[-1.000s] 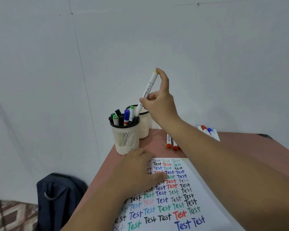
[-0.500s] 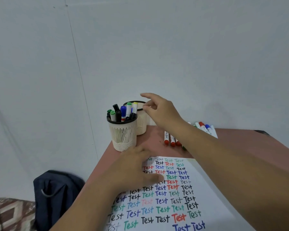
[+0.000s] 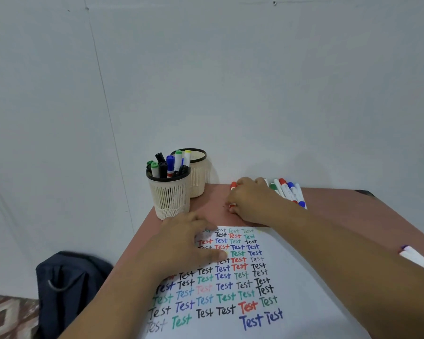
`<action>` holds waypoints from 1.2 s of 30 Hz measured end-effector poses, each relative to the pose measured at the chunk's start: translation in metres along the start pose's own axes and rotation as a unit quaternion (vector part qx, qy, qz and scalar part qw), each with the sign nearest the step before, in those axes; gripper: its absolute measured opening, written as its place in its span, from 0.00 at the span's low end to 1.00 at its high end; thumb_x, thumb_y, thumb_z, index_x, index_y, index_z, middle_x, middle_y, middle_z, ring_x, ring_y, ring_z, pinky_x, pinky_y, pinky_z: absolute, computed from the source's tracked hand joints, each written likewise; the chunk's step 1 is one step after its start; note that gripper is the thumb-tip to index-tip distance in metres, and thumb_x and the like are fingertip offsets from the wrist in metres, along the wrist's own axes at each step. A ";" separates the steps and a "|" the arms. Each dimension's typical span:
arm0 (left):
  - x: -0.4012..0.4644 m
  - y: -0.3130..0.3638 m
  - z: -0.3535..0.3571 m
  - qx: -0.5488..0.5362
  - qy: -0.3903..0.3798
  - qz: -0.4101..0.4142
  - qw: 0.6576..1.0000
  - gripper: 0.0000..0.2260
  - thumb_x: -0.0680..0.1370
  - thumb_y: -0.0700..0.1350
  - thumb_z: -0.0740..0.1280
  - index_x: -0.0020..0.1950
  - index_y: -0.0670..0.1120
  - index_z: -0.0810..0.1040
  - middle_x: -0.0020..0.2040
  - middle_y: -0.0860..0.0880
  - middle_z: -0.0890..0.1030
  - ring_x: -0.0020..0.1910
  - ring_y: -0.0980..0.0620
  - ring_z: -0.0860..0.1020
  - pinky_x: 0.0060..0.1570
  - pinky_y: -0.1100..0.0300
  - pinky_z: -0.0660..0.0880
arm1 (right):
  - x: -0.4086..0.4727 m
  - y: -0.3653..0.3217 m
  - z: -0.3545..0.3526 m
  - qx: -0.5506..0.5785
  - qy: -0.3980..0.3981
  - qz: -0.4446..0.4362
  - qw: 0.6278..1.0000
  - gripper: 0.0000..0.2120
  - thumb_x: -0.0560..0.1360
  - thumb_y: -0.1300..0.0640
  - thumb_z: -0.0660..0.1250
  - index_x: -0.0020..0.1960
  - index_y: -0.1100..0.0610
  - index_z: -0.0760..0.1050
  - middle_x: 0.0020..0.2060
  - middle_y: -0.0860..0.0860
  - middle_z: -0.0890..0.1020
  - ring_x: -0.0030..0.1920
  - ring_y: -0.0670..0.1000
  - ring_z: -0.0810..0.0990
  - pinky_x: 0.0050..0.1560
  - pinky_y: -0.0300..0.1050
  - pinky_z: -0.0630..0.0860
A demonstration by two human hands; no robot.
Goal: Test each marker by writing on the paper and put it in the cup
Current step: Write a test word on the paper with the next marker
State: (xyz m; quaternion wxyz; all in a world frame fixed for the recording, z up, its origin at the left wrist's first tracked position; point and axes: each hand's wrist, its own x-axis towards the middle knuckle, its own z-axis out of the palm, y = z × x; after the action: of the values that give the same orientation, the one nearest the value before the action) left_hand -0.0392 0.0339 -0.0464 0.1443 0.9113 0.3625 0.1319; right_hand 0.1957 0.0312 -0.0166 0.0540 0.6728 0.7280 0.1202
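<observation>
A white sheet of paper covered with "Test" in several colours lies on the reddish table. My left hand rests flat on its top left corner. My right hand reaches over a row of markers by the wall, fingers curled round a red-capped marker. A mesh cup at the table's far left holds several markers, a yellow-capped one among them. A second mesh cup stands behind it.
A white wall runs right behind the table. A dark backpack sits on the floor to the left, beside a patterned rug. Another white marker lies at the right edge of the table.
My right hand dropped the yellow-capped marker into the front cup, then moved right and down onto the row of markers. My left hand stayed on the paper.
</observation>
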 end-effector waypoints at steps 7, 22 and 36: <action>-0.001 0.005 -0.004 0.019 -0.009 0.017 1.000 0.28 0.72 0.71 0.66 0.68 0.60 0.75 0.61 0.67 0.71 0.61 0.62 0.67 0.60 0.60 0.68 | -0.026 -0.003 0.006 0.164 0.138 0.072 0.974 0.13 0.83 0.46 0.60 0.65 0.43 0.77 0.67 0.54 0.76 0.69 0.61 0.71 0.64 0.57 0.73; 0.017 0.072 -0.012 -0.059 0.179 0.111 0.976 0.11 0.84 0.58 0.53 0.55 0.55 0.72 0.44 0.57 0.73 0.41 0.56 0.71 0.41 0.54 0.73 | -0.133 -0.021 -0.066 0.757 0.293 0.163 0.561 0.11 0.86 0.55 0.61 0.54 0.57 0.82 0.46 0.57 0.88 0.48 0.55 0.87 0.51 0.48 0.84; 0.010 0.089 -0.004 -0.108 0.201 0.111 0.967 0.17 0.81 0.61 0.58 0.60 0.55 0.81 0.35 0.55 0.76 0.33 0.55 0.73 0.34 0.55 0.71 | -0.153 -0.034 -0.055 0.783 0.280 0.157 0.533 0.07 0.82 0.59 0.68 0.57 0.62 0.80 0.40 0.50 0.86 0.39 0.49 0.82 0.50 0.50 0.85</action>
State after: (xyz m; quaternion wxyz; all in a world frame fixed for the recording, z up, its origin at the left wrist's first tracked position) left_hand 0.0218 -0.0205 -0.0094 0.1500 0.8796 0.2640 0.3662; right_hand 0.1630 -0.1280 0.0149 -0.7205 0.4818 0.3918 -0.3086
